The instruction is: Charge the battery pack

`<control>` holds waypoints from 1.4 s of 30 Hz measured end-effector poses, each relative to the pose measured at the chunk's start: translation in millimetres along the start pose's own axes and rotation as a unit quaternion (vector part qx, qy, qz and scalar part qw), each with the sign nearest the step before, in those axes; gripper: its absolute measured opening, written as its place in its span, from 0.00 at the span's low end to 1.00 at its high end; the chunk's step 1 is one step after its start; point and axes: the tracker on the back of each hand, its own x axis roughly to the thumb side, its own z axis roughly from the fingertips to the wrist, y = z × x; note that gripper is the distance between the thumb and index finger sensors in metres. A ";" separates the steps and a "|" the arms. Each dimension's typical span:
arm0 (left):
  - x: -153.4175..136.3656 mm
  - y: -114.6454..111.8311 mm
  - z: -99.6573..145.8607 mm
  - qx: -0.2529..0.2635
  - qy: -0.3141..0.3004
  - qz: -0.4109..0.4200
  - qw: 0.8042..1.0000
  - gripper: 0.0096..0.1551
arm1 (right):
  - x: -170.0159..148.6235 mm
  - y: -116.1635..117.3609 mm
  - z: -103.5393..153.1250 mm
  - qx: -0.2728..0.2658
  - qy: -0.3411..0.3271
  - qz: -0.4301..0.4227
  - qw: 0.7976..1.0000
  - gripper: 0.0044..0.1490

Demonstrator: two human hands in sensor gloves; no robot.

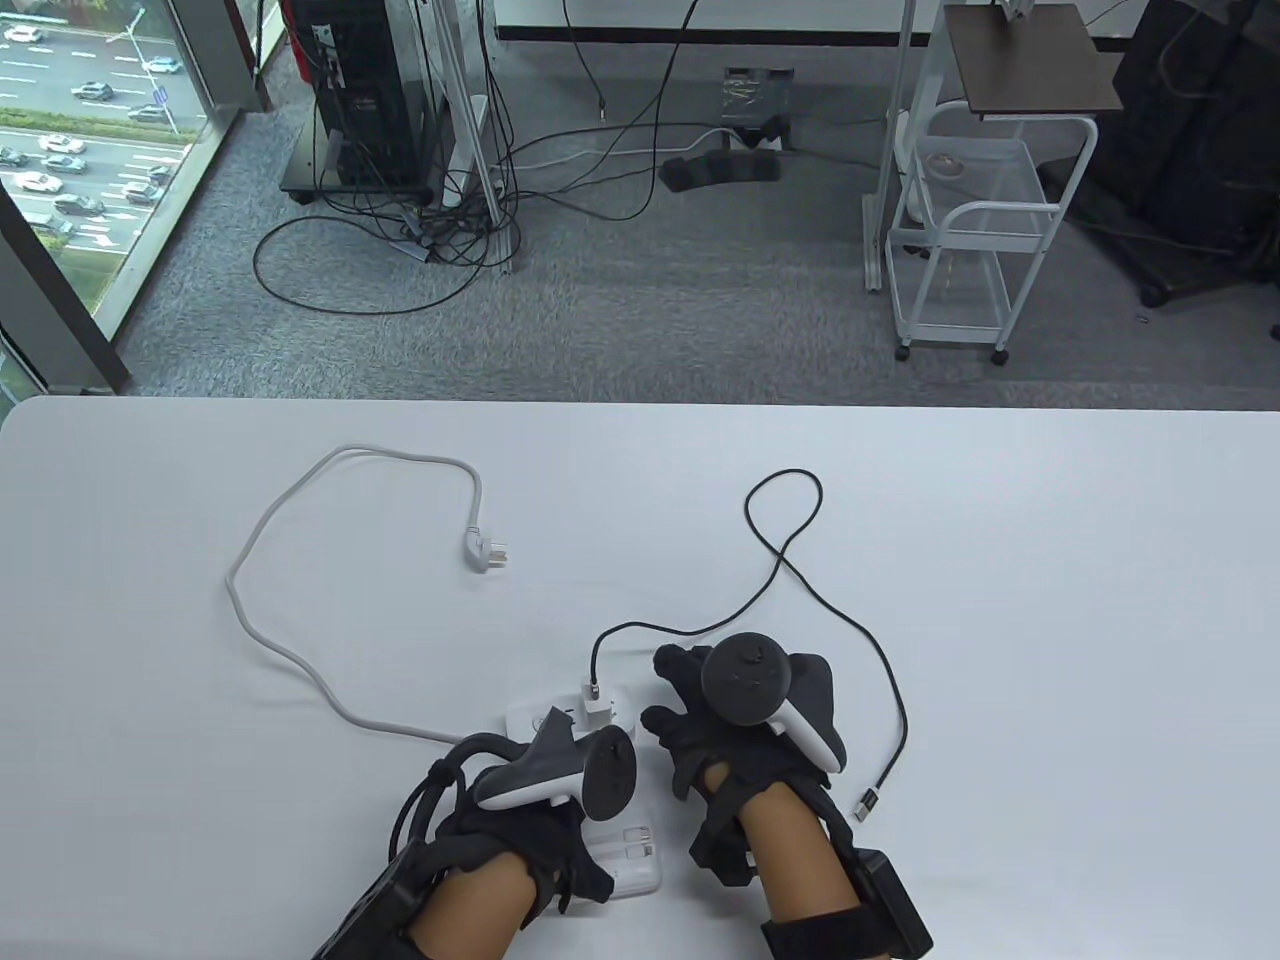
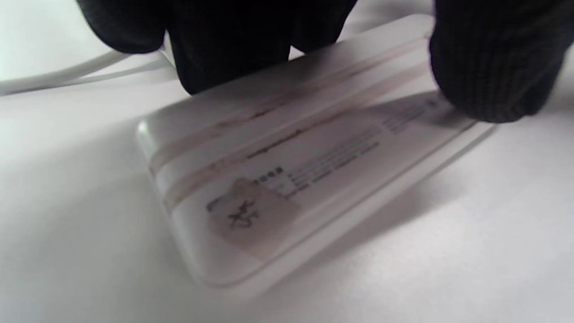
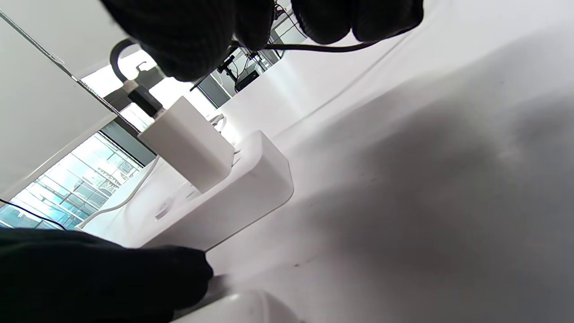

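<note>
The white battery pack (image 1: 628, 858) lies near the table's front edge, under my left hand (image 1: 535, 800). In the left wrist view the battery pack (image 2: 305, 170) is tilted, one long edge raised off the table. My left fingers (image 2: 233, 45) grip its far edge and another fingertip presses its right end. A white charger adapter (image 1: 600, 708) sits plugged into the white power strip (image 1: 530, 722). A black USB cable (image 1: 790, 560) runs from it to a free plug (image 1: 868, 803). My right hand (image 1: 690, 725) hovers beside the adapter (image 3: 188, 143), fingers (image 3: 193, 36) loosely curled and holding nothing.
The power strip's white cord (image 1: 290, 650) loops left across the table to its unplugged wall plug (image 1: 487, 553). The black cable's loop lies at mid-table. Beyond the table's far edge are floor cables, a computer tower and a white cart (image 1: 965, 230).
</note>
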 end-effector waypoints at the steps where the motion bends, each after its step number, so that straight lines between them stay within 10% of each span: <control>1: 1.2 -0.7 -1.1 -0.005 -0.001 -0.003 1.000 0.51 | -0.2 -0.2 0.0 -0.001 0.000 -0.001 1.000 0.44; 24: 27.7 -6.5 -7.0 0.039 -0.029 -0.176 0.983 0.72 | 5.0 -11.3 6.1 -0.025 -0.006 0.016 1.000 0.42; 42: -62.4 10.1 2.7 0.035 -0.159 0.133 0.978 0.71 | -55.9 -57.4 35.7 -0.034 0.053 0.135 0.989 0.37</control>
